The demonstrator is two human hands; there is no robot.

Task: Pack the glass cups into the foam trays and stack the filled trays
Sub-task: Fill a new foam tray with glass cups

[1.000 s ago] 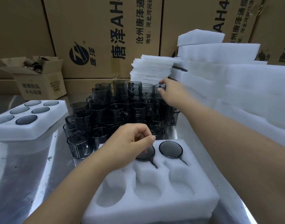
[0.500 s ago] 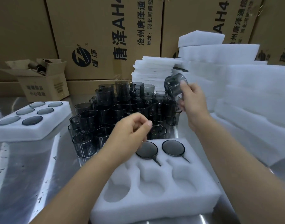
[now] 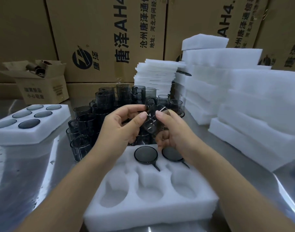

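Brought inward, smoky transparent glass cup (image 3: pixel 152 121) tilts sideways; left hand (image 3: pixel 121 127) and right hand (image 3: pixel 176 133) both pinch it.

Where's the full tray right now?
Head view, far left: the full tray sits on the table, left of the loose cups and in front of the small open box.

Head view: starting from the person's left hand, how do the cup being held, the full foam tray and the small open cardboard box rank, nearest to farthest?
1. held glass cup: centre, pinched by the left hand itself.
2. full foam tray: on the table, off to the left.
3. small open cardboard box: back left, behind that tray.
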